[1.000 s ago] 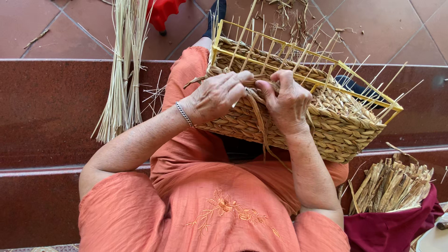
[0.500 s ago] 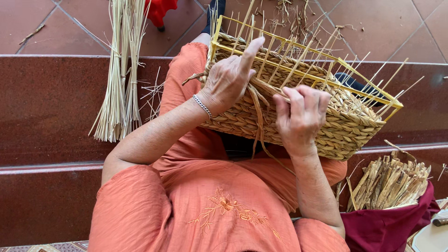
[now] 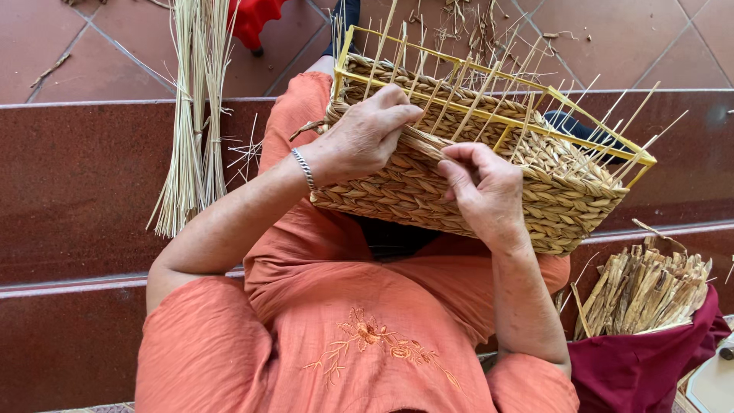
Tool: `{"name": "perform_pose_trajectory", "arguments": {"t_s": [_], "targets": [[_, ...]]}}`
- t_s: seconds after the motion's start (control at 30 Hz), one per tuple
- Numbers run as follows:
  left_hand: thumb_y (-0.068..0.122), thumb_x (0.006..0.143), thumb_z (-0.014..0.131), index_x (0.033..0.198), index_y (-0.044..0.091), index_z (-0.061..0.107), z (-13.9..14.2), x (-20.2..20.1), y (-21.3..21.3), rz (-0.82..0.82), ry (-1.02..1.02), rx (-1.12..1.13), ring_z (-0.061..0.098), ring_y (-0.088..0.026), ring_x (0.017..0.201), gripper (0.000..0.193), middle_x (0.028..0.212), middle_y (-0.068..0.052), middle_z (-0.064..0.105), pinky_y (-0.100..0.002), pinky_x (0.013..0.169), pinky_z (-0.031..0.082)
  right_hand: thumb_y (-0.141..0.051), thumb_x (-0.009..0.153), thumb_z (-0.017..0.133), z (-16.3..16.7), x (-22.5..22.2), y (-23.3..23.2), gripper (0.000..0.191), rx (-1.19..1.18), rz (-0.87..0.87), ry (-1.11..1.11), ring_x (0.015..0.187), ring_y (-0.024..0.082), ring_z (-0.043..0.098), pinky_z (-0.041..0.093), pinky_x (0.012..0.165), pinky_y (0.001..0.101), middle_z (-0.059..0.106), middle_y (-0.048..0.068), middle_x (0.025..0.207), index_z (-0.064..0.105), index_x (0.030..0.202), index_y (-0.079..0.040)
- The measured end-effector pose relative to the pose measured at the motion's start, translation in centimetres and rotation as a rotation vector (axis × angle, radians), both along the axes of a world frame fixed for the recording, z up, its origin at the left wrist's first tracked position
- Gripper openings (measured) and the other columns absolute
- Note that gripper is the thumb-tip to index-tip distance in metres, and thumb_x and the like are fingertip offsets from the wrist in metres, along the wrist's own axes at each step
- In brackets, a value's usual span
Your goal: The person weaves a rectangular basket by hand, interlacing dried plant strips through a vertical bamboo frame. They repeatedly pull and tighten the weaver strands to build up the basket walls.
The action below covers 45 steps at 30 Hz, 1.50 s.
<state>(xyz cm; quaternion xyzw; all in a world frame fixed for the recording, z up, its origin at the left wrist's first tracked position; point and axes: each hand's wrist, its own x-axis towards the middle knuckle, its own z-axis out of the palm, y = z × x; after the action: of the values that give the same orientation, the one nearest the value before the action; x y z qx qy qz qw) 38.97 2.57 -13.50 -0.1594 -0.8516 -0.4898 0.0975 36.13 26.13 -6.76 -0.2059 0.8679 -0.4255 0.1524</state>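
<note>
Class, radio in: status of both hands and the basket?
Left hand and right hand both on woven basket, pinching a strand. Nothing blocking.

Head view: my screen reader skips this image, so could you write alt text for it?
A person in orange clothes holds a half-woven basket on their lap, left hand and right hand gripping a fibre strand at its wall. A bundle of pale straw leans to one side.
</note>
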Motion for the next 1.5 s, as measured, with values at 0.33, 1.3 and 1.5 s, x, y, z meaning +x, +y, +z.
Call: {"name": "perform_pose_trajectory", "arguments": {"t_s": [0.33, 1.3, 1.5], "targets": [[0.018, 0.09, 0.077, 0.109, 0.007, 0.066, 2.0, 0.3, 0.8, -0.131, -0.104, -0.26, 0.063, -0.03, 0.11, 0.025, 0.112, -0.01, 0.066, -0.043, 0.09, 0.054, -0.01, 0.098, 0.081, 2.8, -2.3, -2.6, 0.006, 0.216, 0.299, 0.553, 0.069, 0.014, 0.069, 0.058, 0.063, 0.0292, 0.075, 0.009, 0.087, 0.077, 0.099, -0.005], [0.001, 0.098, 0.062, 0.152, 0.0, 0.032, -3.6, -2.6, 3.5, 0.311, 0.261, -0.376, 0.065, -0.019, 0.069, 0.062, 0.09, -0.01, 0.065, -0.033, 0.055, 0.051, -0.033, 0.097, 0.078, -3.4, 0.4, 1.9, 0.03, 0.261, 0.052, 0.947, 0.088, 0.029, 0.065, 0.053, 0.078, 0.0421, 0.068, 0.012, 0.09, 0.069, 0.1, -0.005], [0.007, 0.103, 0.061, 0.121, 0.005, 0.053, -3.1, -3.3, 4.0, 0.239, 0.121, -0.683, 0.069, -0.021, 0.08, 0.02, 0.096, -0.01, 0.065, -0.034, 0.059, 0.053, -0.022, 0.1, 0.076, -4.1, 2.0, 0.9, 0.028, 0.199, 0.146, 0.651, 0.089, 0.026, 0.068, 0.056, 0.079, 0.0388, 0.07, 0.01, 0.099, 0.068, 0.119, -0.002]]}}
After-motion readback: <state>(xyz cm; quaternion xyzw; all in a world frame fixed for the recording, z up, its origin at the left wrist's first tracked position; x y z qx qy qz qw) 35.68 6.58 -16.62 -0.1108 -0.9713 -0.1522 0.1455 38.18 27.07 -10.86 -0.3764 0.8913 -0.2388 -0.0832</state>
